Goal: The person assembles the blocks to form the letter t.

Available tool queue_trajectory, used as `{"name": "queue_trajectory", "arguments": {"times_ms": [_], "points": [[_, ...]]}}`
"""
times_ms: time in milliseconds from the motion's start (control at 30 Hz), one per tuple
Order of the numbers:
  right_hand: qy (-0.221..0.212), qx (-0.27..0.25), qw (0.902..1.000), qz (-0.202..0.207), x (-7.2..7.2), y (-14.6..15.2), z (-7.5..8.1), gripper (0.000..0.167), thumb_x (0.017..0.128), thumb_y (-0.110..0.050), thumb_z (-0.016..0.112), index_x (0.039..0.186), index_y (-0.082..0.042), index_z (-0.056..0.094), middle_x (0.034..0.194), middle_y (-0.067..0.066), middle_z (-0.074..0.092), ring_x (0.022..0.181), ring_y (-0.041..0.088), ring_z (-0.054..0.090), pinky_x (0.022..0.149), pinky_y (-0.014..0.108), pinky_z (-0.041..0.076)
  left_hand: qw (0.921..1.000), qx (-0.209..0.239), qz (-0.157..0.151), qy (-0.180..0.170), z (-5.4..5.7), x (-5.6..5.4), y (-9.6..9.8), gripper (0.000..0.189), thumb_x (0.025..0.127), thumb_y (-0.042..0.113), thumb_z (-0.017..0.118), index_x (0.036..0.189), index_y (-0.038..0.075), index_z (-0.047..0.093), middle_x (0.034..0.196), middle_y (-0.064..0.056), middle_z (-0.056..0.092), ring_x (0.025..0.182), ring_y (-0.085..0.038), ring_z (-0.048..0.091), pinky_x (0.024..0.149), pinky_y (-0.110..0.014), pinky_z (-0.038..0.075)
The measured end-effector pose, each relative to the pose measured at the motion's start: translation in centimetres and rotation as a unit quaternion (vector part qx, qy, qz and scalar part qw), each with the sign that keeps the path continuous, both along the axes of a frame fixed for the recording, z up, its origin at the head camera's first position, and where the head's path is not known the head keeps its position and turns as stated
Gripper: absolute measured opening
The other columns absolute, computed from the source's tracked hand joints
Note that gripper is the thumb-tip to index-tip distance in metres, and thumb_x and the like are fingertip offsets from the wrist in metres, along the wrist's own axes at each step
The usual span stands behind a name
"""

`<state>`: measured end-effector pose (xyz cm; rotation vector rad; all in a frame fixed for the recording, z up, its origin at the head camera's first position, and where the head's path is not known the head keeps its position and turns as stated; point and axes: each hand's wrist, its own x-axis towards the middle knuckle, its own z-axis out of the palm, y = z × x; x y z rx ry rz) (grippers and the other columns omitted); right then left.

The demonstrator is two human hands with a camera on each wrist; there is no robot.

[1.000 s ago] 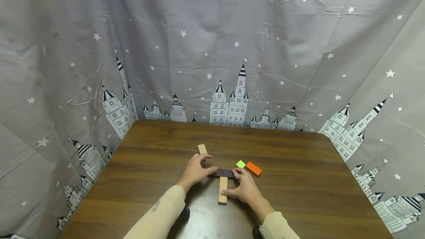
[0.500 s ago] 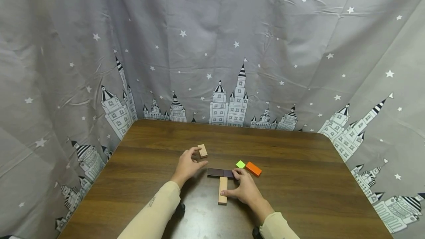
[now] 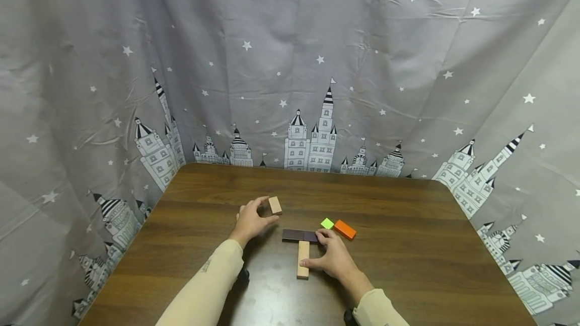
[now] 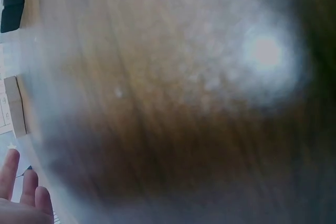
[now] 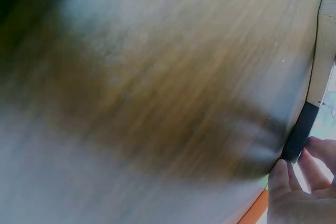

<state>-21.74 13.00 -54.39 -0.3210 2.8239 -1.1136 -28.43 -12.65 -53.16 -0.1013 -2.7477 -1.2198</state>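
A: Curtain (image 3: pixel 290 64) first: grey cloth printed with white stars and striped castles, hung round three sides of a dark wooden table (image 3: pixel 408 265).

B: And on the table?

A: Blocks near the middle. A pale wooden bar (image 3: pixel 303 259) lies pointing away from the person, its far end meeting a dark brown bar (image 3: pixel 299 236) laid crosswise, so the two make a T. Just beyond to the right lie an orange block (image 3: pixel 345 229) and a small green block (image 3: pixel 327 223), close together.

B: The hands?

A: The right hand (image 3: pixel 333 258) rests on the T, thumb against the pale bar's side and fingertips on the dark bar's right end, fingers bent round them. The left hand (image 3: pixel 250 220) sits to the left, thumb and fingers curved toward a short tan block (image 3: pixel 275 205); it seems not quite to touch it, though the wrist view is too blurred to settle that.
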Motion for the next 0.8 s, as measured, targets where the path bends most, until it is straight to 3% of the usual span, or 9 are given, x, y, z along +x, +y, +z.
{"name": "queue_trajectory", "arguments": {"times_ms": [367, 800], "points": [[-0.008, -0.003, 1.0, -0.002, 0.0, -0.1, 0.2, 0.102, 0.068, -0.045, 0.092, 0.143, 0.008, 0.049, 0.149, 0.017, 0.044, 0.138, 0.043, 0.037, 0.108, 0.058, 0.033, 0.9981, -0.044, -0.006, -0.044, -0.5, -0.8, 0.0, 0.073, 0.087, 0.036, 0.079, 0.15, 0.013, 0.049, 0.15, -0.013, 0.049, 0.13, -0.042, 0.036, 0.102, -0.059, 0.022], [-0.004, -0.001, 1.0, 0.002, 0.0, 0.0, -0.1, 0.102, 0.068, -0.047, 0.092, 0.143, 0.008, 0.05, 0.148, 0.017, 0.045, 0.137, 0.042, 0.038, 0.108, 0.057, 0.033, 0.9982, -0.036, -0.012, -0.047, -0.6, -1.5, 0.8, 0.07, 0.091, 0.035, 0.075, 0.151, 0.011, 0.047, 0.151, -0.013, 0.047, 0.132, -0.041, 0.033, 0.103, -0.059, 0.018]]}}
